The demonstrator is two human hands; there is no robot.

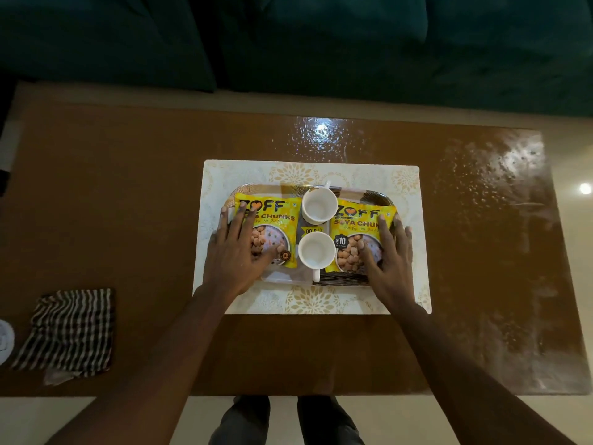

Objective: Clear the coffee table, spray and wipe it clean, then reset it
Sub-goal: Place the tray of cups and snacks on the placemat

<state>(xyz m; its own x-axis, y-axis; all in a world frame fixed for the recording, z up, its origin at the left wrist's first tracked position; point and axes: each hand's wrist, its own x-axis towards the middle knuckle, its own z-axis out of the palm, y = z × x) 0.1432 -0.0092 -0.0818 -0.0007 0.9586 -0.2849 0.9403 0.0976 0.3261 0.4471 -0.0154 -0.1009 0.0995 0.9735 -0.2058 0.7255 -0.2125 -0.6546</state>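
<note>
A brown glossy coffee table carries a white floral placemat. On the mat sits a dark tray with two yellow soya chunks packets, the left packet and the right packet, and two white cups between them. My left hand lies flat, fingers spread, on the left packet at the tray's left side. My right hand lies flat on the right packet at the tray's right side. Whether the fingers grip the tray rim is hidden.
A striped brown-and-white cloth lies on the table's left front, beside a white round object at the frame edge. A dark green sofa runs behind the table. My legs stand at the front edge. Streaks shine on the right tabletop.
</note>
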